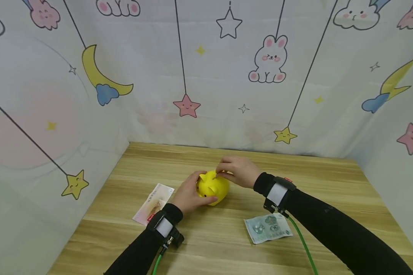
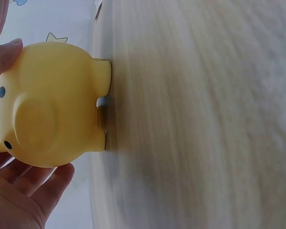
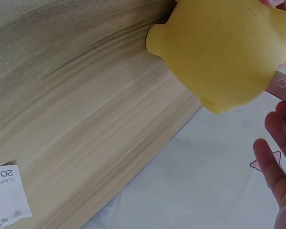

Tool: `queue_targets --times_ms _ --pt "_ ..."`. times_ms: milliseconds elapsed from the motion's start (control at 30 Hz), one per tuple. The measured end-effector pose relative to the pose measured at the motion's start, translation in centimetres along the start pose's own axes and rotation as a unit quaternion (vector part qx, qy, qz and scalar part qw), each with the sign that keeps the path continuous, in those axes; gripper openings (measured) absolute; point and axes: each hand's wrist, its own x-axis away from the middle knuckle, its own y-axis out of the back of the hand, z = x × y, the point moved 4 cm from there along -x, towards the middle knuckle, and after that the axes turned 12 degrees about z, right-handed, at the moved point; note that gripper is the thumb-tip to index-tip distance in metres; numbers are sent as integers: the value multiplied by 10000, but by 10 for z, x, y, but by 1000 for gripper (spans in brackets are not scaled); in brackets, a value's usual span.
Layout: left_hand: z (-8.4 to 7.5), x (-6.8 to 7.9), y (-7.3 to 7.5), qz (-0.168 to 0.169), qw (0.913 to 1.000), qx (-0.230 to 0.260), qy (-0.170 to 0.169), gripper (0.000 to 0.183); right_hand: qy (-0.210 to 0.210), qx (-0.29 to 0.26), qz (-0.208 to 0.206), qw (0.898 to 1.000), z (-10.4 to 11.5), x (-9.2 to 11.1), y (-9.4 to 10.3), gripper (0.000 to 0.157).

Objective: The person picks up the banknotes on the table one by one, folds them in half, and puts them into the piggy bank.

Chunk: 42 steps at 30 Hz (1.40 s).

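A yellow piggy bank [image 1: 217,190] stands on the wooden table, its snout and dark eyes turned towards the left wrist camera. My left hand [image 1: 189,194] grips it, thumb on the near side and fingers round the far side. Over the slot in its top, my right hand [image 1: 239,170] pinches a small reddish-brown banknote [image 3: 281,87]. Only a strip of that note shows, beside the bank in the right wrist view; the hand hides it in the head view. The spread other fingers [image 3: 276,171] of this hand show below the strip.
Left of the bank lies a pale pinkish banknote [image 1: 154,204], partly behind the left forearm. A green 50 banknote [image 1: 268,228] lies at the right, near the right forearm. A patterned white cloth [image 1: 227,126] hangs behind the table, and green cables [image 1: 304,244] trail from both wrists.
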Motion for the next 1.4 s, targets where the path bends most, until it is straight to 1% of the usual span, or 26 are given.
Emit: queue_targets --times_ms 100,200,300,533,767,833,1000,1167,1300,1400 --pt "0 1 0 7 10000 -2 -4 83 -45 20 5 10000 -1 0 -5 14" --pt "0 1 0 32 10000 1 -12 84 -104 44 102 9999 -2 2 -10 12" --pt "0 1 0 48 10000 12 -21 84 -122 103 165 9997 -2 5 -15 14" --pt "-1 -1 1 18 10000 44 -51 84 -92 240 131 9996 1 17 -19 30" --pt "1 -1 0 -38 10000 27 -65 84 -502 229 396 9977 2 29 -25 45" --pt "1 -1 -1 -39 10000 24 -61 85 -546 186 415 9975 2 30 -25 45" --pt "0 0 -1 -36 10000 53 -59 84 -446 207 325 9983 4 30 -23 41" --pt "0 -1 -2 -45 10000 1 -72 84 -388 183 249 9988 6 30 -20 43" --pt "0 -2 0 -16 9999 -133 -56 92 -513 126 225 9984 5 32 -15 47" --pt "-2 -2 7 12 9998 -202 -89 100 -680 88 166 9975 2 36 -8 50"
